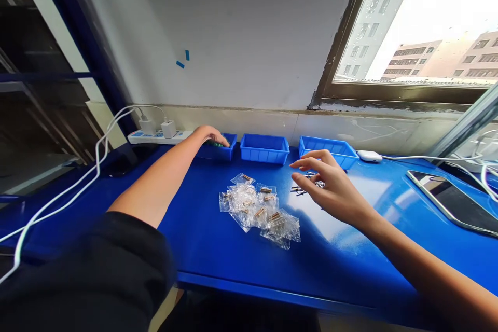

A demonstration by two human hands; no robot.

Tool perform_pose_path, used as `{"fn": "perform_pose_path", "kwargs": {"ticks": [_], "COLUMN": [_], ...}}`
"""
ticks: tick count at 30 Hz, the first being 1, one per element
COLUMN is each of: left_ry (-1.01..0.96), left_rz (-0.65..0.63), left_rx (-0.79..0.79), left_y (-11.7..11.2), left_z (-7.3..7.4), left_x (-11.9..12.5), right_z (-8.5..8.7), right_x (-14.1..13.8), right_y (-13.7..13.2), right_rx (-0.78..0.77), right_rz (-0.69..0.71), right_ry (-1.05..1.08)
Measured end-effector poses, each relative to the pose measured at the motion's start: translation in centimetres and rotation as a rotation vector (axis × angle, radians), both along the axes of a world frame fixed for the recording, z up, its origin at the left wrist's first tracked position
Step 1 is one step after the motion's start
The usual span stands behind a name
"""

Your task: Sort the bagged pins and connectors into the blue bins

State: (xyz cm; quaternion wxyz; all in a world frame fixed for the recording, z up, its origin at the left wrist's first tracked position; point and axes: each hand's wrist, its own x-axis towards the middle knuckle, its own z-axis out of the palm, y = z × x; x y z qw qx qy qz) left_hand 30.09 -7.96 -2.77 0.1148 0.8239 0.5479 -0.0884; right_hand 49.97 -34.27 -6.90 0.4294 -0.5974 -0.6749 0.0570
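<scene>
My left hand [212, 135] reaches into the left blue bin [233, 146], where a bit of something green shows under it. Most of its fingers are hidden, so its grip cannot be made out. My right hand [329, 182] is open, fingers apart and holding nothing, over a small heap of dark, thin metal pieces [299, 191] on the table, partly covered by the hand. Between my hands lies a pile of small clear plastic bags [249, 199], several with brass-coloured cylindrical parts inside.
The middle blue bin [264, 154] and right blue bin [342, 154] stand along the wall. A power strip [155, 137] with white cables is at the back left. To the right are a small white case [369, 155] and a phone [455, 199] on the blue table [218, 259].
</scene>
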Motion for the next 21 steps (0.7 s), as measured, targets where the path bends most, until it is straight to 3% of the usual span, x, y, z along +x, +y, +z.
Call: {"fn": "perform_pose_path", "kwargs": {"ticks": [5,9,15,21], "left_ry": [0.048,0.043,-0.128,-0.343], "left_rz": [0.062,0.076,0.088,0.095], "left_rx": [-0.090,-0.072,0.190,0.539], "left_y": [0.1,-0.3,-1.3,-4.7], "left_z": [-0.2,-0.3,-0.3,2.7], "left_x": [0.1,0.1,-1.1,-4.4], "right_z": [-0.9,-1.1,-1.3,-1.8], "right_x": [-0.1,0.1,0.6,1.0], "right_y": [0.5,0.7,1.0,1.5], "right_rx": [-0.036,-0.020,0.013,0.093], "right_rz": [0.007,-0.005,-0.018,-0.026], "right_ry": [-0.041,-0.095,-0.120,-0.182]}}
